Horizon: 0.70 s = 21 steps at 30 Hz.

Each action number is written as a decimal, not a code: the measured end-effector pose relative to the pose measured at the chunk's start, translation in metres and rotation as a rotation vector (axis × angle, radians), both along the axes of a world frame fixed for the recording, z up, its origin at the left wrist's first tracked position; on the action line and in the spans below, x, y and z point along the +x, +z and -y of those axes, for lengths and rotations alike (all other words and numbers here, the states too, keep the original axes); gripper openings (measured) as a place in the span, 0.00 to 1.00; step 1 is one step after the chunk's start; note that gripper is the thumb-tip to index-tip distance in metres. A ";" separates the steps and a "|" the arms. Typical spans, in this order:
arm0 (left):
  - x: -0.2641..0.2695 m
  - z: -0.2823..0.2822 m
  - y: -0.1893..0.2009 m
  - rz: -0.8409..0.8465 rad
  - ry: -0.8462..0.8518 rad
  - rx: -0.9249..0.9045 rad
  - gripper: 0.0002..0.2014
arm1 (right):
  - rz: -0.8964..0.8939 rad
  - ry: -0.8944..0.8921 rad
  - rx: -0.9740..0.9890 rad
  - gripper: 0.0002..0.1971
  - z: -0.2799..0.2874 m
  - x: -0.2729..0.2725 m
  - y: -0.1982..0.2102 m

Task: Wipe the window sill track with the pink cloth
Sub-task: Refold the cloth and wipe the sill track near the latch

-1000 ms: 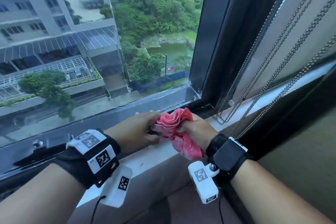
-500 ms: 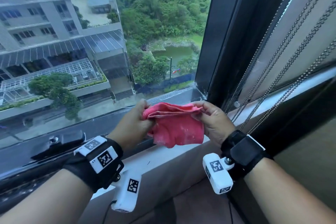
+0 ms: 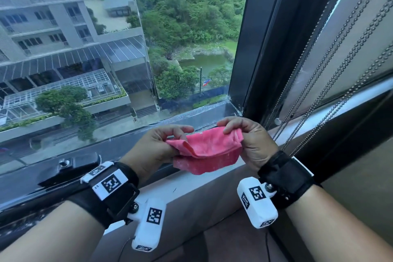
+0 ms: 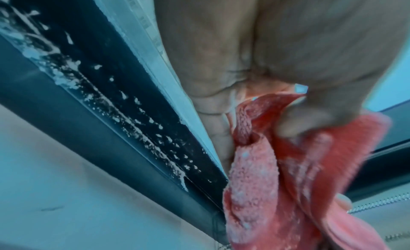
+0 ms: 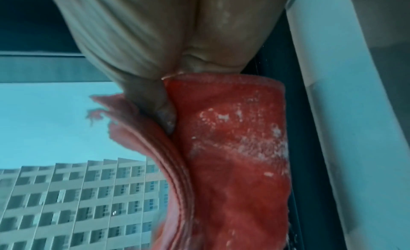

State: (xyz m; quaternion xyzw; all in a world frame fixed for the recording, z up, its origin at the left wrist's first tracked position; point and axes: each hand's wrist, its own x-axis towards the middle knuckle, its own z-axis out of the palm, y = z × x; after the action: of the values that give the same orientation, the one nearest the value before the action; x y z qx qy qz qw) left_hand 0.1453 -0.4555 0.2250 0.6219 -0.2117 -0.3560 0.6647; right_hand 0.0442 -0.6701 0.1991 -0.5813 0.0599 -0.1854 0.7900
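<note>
Both hands up off the sill: left hand (image 3: 156,147) and right hand (image 3: 253,142) each pinch an end of the pink cloth (image 3: 209,155), stretched between them above the window sill track (image 3: 119,151); white residue on the cloth.

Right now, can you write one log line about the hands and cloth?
left hand: pinches pink cloth | right hand: pinches it | cloth: held above track, dusty

No readable words, brands or numbers appear in any view.

The only sign-like marks are black-and-white square code patterns: on the white plate of the left wrist band (image 3: 110,183), the white camera block (image 3: 148,222) under it, and the right wrist's white block (image 3: 256,203). Tiny dark marks at both blocks' lower ends are too small to read.
</note>
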 end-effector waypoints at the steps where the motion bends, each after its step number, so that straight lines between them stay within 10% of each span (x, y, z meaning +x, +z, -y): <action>1: -0.001 0.001 0.000 -0.051 -0.026 -0.003 0.10 | -0.004 0.011 -0.051 0.18 0.003 0.001 -0.002; 5: 0.003 0.015 -0.006 -0.201 -0.038 0.098 0.33 | -0.047 0.046 -0.237 0.15 0.012 0.006 -0.005; 11: 0.001 0.034 -0.024 0.173 -0.326 0.350 0.12 | -0.127 0.133 -0.243 0.18 0.021 0.007 0.001; 21: -0.019 0.076 -0.025 0.941 -0.064 0.768 0.02 | -0.251 -0.421 -0.327 0.23 0.006 -0.030 -0.059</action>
State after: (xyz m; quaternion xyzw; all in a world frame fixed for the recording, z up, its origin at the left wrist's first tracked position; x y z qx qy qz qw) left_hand 0.1259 -0.5314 0.1999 0.9011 -0.3580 -0.1137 0.2167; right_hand 0.0145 -0.6762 0.1404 -0.6942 0.2456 -0.2793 0.6162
